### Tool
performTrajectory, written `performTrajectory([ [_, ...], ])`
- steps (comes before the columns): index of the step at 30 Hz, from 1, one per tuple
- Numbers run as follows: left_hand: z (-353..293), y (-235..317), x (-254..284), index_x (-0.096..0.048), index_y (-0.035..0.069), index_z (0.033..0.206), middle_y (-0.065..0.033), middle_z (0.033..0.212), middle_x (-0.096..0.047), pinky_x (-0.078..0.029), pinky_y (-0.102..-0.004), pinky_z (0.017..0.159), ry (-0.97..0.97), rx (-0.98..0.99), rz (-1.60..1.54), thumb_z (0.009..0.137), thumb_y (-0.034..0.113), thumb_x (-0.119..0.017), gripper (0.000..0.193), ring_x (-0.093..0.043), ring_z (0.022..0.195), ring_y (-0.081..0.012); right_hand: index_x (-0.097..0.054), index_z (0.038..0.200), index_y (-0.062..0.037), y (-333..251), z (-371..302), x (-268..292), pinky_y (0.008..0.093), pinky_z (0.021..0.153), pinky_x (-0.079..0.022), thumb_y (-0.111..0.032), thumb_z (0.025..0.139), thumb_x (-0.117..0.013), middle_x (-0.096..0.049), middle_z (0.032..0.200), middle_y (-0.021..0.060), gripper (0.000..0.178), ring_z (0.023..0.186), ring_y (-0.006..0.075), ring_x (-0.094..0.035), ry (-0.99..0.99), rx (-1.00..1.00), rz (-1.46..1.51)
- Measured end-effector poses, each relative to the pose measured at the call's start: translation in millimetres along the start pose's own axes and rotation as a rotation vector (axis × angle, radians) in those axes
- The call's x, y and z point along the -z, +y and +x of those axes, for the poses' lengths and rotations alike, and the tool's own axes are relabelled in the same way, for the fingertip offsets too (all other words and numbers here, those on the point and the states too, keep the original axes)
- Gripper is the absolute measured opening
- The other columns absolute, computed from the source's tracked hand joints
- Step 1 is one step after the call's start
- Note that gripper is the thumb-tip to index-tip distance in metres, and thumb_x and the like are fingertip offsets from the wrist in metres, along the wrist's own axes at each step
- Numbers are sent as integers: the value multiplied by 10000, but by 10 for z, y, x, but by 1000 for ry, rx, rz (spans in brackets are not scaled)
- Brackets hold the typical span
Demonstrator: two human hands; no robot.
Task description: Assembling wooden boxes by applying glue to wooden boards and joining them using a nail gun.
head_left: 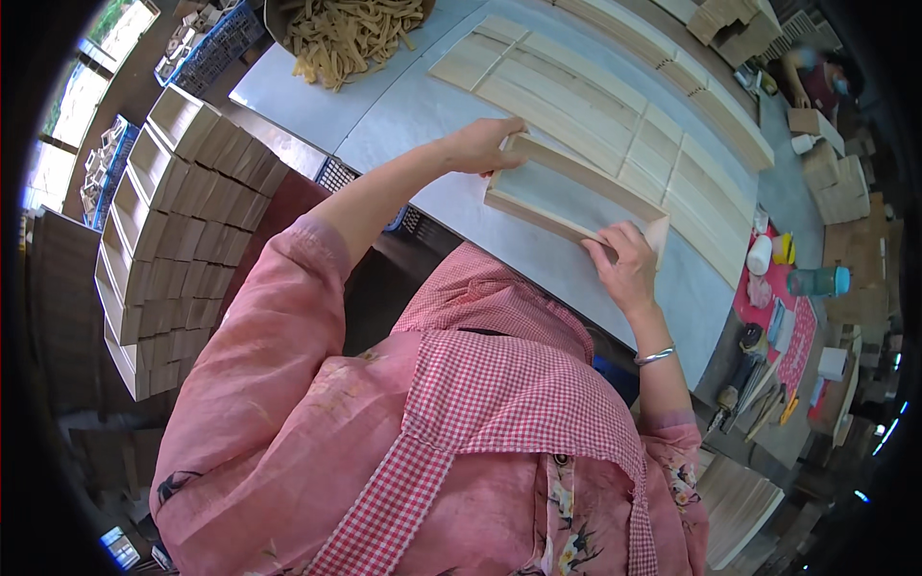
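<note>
Both hands are on a shallow, rectangular wooden frame (538, 213) of pale wood, set at a slant on the grey-white tabletop (461, 206). Through its middle the tabletop shows. My left hand (480, 146) grips the frame's far-left corner, its fingers curled around the end piece. At the near side, toward the right end, my right hand (626, 261) holds the long side between thumb and bent fingers. Just beyond the frame lie several flat pale boards (562, 86) side by side, with narrow strips across them.
Left of the table rises a stack of wooden trays (192, 226). A bowl of tan strips (351, 38) stands at the far left. Long wooden pieces (691, 82) line the far side. Right: a teal-lidded bottle (816, 281), tools (740, 379). Another person (814, 82) is at upper right.
</note>
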State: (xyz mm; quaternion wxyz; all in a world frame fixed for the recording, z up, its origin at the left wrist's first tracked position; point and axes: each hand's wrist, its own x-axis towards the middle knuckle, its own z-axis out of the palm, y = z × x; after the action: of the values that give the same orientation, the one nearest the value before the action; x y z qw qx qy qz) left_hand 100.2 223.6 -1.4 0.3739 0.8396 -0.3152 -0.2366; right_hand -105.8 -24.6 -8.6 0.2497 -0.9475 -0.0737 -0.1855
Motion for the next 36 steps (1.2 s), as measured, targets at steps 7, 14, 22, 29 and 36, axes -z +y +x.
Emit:
performTrajectory([
  [7, -58, 6, 15, -519, 8, 1336, -197, 1057, -663, -574, -369, 711, -38, -8, -66, 899, 306, -707, 561, -655, 733, -273, -692, 877, -52, -36, 20, 16, 349, 681, -486, -118, 789, -805, -602, 844, 43, 158, 744, 236, -582, -10, -28, -29],
  [14, -303, -248, 8, -236, 136, 1600, -184, 1473, -419, -564, -358, 820, -203, -209, -200, 718, 173, -898, 1104, -616, 958, -251, -669, 1126, -54, 64, 18, 103, 350, 811, -510, -140, 751, -839, -655, 1024, 73, 420, 908, 269, -621, -139, -133, 36],
  [22, -292, -198, 20, -273, 137, 1597, -159, 1564, -326, -572, -345, 895, -153, -237, -50, 657, 10, -868, 1120, -586, 1089, -305, -373, 1520, -78, 712, -88, 822, 382, 1014, -466, -148, 630, -916, -529, 1442, 106, 1045, 1190, 310, -564, -173, -311, 102],
  [29, -278, -220, 28, -298, 160, 1593, -154, 1577, -323, -563, -359, 949, -150, -225, -56, 694, 38, -854, 1064, -543, 1206, -310, -236, 1608, -85, 829, -23, 940, 400, 1016, -472, -76, 553, -927, -450, 1540, 145, 1261, 1161, 317, -578, -509, -544, 314],
  [36, -260, -129, 32, -263, 192, 1610, -148, 1548, -344, -543, -357, 939, -170, -321, -53, 709, 40, -820, 1070, -551, 1137, -313, -295, 1577, -47, 801, -269, 906, 370, 899, -506, -30, 544, -865, -494, 1463, 197, 1180, 1007, 295, -596, -347, -401, 219],
])
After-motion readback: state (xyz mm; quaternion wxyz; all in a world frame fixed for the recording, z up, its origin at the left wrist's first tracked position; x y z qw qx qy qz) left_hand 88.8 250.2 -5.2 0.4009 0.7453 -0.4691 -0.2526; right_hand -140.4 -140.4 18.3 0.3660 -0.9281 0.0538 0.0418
